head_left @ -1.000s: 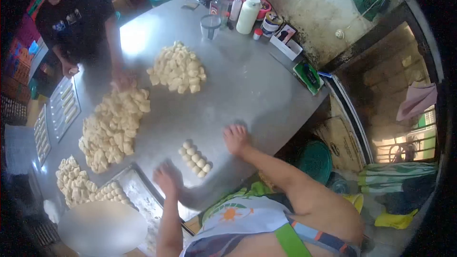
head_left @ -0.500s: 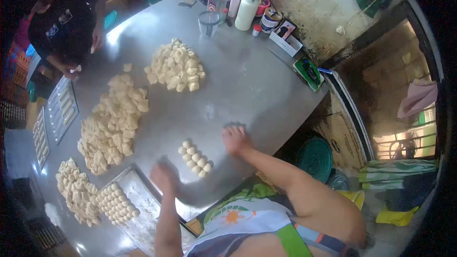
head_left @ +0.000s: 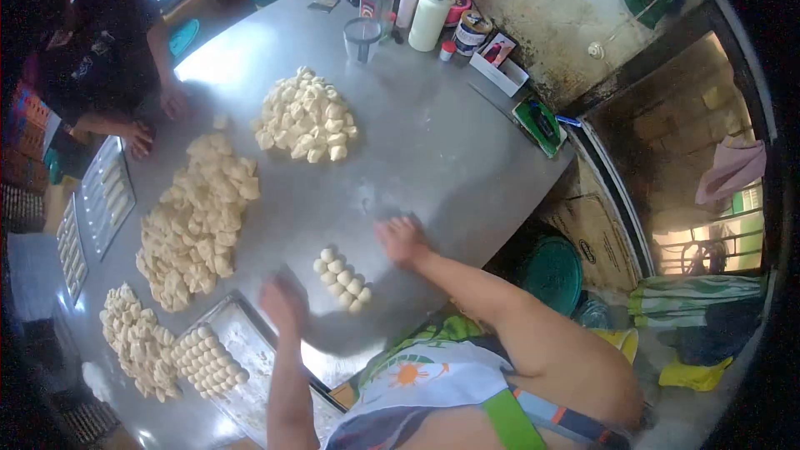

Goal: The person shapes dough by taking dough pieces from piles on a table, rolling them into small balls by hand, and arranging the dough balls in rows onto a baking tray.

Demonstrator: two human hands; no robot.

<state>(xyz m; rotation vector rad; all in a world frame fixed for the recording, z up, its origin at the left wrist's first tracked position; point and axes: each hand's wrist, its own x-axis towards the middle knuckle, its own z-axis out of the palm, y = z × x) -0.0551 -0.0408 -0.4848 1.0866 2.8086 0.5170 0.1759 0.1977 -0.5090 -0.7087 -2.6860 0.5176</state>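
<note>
My left hand [head_left: 284, 303] is palm down on the steel table beside the tray's edge, its fingers smeared by motion. My right hand [head_left: 401, 242] curls downward on the table, fingers bent; whatever lies beneath the palm is hidden. Between the two hands sit small round dough balls [head_left: 342, 280] in two short rows. A baking tray [head_left: 260, 350] lies under and left of my left forearm, with rows of dough balls [head_left: 207, 362] at its left side. Cut dough pieces form a large heap [head_left: 198, 221], a second heap [head_left: 305, 117] farther back, and a smaller heap [head_left: 137, 342] near the tray.
Across the table [head_left: 400, 158] a co-worker [head_left: 104, 58] stands with both hands by the far edge. Molded trays [head_left: 108, 192] hold dough strips at the left. Bottles [head_left: 431, 18], a measuring cup [head_left: 363, 40] and a green package [head_left: 540, 127] line the back right edge.
My right hand has shifted slightly left, and my left hand a little up and left. The co-worker's hands have lowered toward the table. The dough balls between my hands stay nearly in place.
</note>
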